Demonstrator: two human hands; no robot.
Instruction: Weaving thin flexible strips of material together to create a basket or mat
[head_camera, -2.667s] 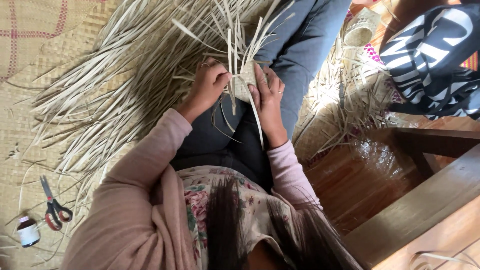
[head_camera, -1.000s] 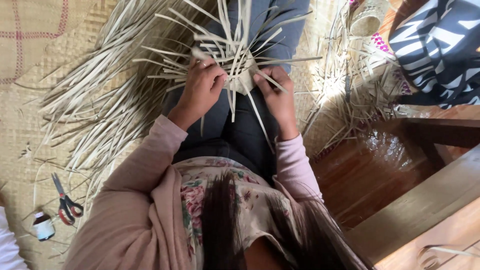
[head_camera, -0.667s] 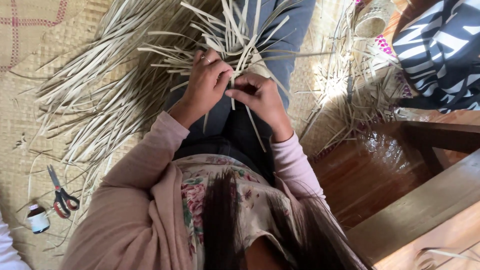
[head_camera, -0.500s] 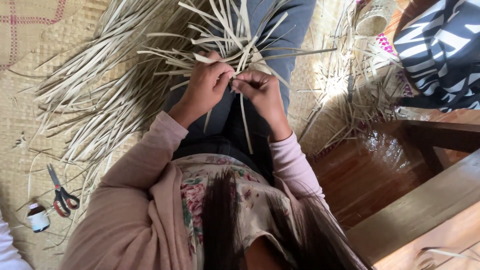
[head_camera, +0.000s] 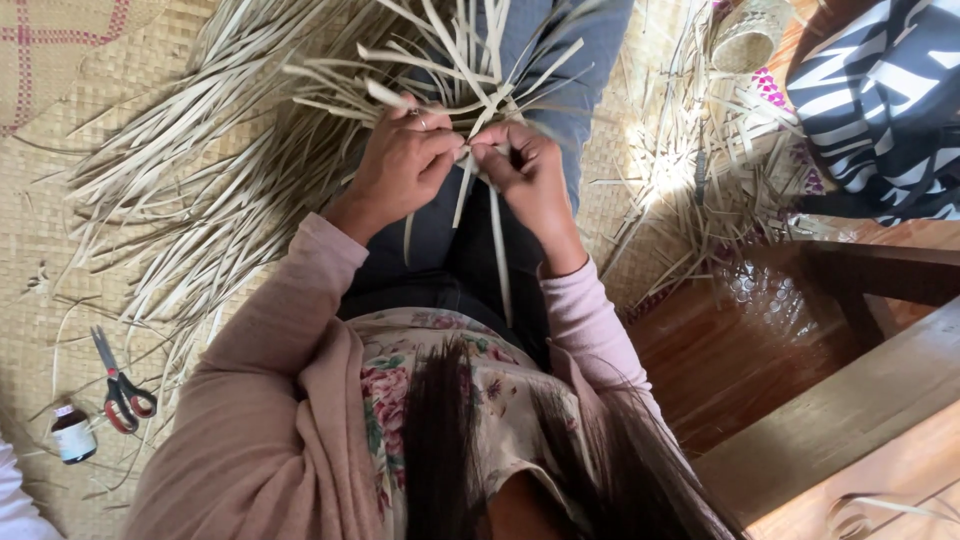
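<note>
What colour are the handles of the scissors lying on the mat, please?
The scissors have red and black handles, shown in the head view.

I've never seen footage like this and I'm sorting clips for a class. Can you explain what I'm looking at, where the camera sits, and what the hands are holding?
There is no machine here: a person sits on a woven mat and works with two bare hands. The single camera is worn on the head and looks straight down, so you see hair, pink sleeves and the lap.

The left hand and the right hand meet over the lap. Both pinch a small piece of weaving made of pale flat strips, whose loose ends fan out away from the person. One long strip hangs down between the hands.

A big heap of loose strips lies on the mat to the left. Near the lower left are red-handled scissors and a small brown bottle. To the right are a small woven basket, a black and white striped bag and wooden furniture.
</note>
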